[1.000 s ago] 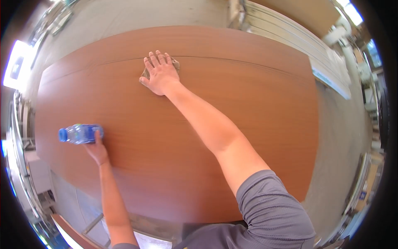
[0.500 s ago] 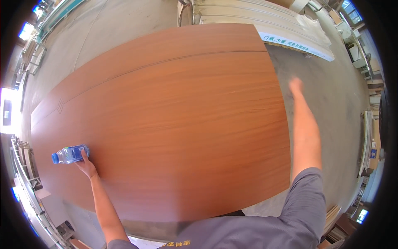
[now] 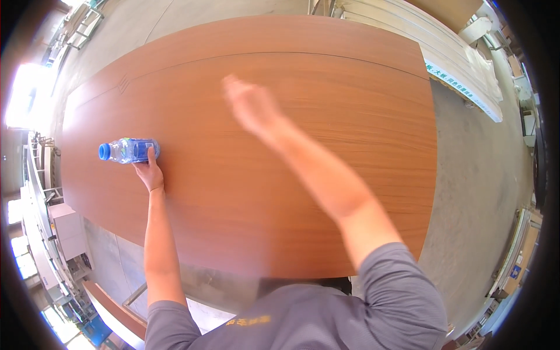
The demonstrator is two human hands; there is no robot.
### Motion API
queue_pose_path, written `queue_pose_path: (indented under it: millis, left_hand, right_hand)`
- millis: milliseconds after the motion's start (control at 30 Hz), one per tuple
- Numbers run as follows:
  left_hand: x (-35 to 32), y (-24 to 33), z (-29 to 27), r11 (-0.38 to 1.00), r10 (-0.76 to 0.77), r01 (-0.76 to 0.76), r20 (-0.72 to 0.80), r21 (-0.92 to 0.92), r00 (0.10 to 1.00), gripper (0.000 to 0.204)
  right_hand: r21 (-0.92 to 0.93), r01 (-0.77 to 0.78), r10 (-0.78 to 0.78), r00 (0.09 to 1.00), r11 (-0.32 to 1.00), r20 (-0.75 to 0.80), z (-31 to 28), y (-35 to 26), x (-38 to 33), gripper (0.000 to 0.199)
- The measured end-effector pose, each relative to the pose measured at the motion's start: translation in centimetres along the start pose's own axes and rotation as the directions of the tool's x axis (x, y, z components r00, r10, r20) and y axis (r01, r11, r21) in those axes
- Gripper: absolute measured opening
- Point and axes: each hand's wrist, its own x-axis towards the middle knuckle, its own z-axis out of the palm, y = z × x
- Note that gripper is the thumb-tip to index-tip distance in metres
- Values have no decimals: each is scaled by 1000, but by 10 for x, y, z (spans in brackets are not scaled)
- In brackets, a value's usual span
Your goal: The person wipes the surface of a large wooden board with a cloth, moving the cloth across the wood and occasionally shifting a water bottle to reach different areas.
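broad reddish wood panel (image 3: 280,175) over grey concrete floor (image 3: 484,175); left hand (image 3: 150,174) grip clamped on bottle (image 3: 127,150), right hand (image 3: 252,108) spread open.

Single head-worn fisheye view, looking steeply down from above the person's chest onto a large wooden board (image 3: 303,146). Both forearms enter from the lower edge. Board fills the centre at arm's reach; concrete floor (image 3: 472,175) curves around the rim.

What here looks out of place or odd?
A bottle lies on its side on the wood panel, with the left hand touching it. No spill shows. The right hand is blurred above the panel.
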Motion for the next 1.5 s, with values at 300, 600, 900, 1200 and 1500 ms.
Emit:
queue_pose_path:
  millis: [300, 600, 900, 1200, 1500]
  left_hand:
    - [15, -17, -53, 998, 50, -50, 0, 43, 999, 64]
    - [5, -16, -10, 997, 13, -9, 51, -72, 999, 72]
    - [4, 3, 1, 999, 10, -11, 31, 38, 999, 72]
    - [11, -7, -63, 998, 52, -52, 20, 32, 998, 76]
    - [14, -6, -57, 992, 93, -92, 8, -82, 996, 62]
  right_hand:
    - [-561, 23, -2, 999, 828, 38, -39, 53, -79, 66]
    - [640, -475, 743, 42, 604, -668, -533, 311, -418, 38]
    - [132, 102, -123, 979, 986, 165, 29, -68, -128, 62]
    - [-628, -493, 498, 847, 603, -187, -185, 105, -284, 34]
    - [62, -478, 438, 736, 876, -516, -270, 112, -334, 51]
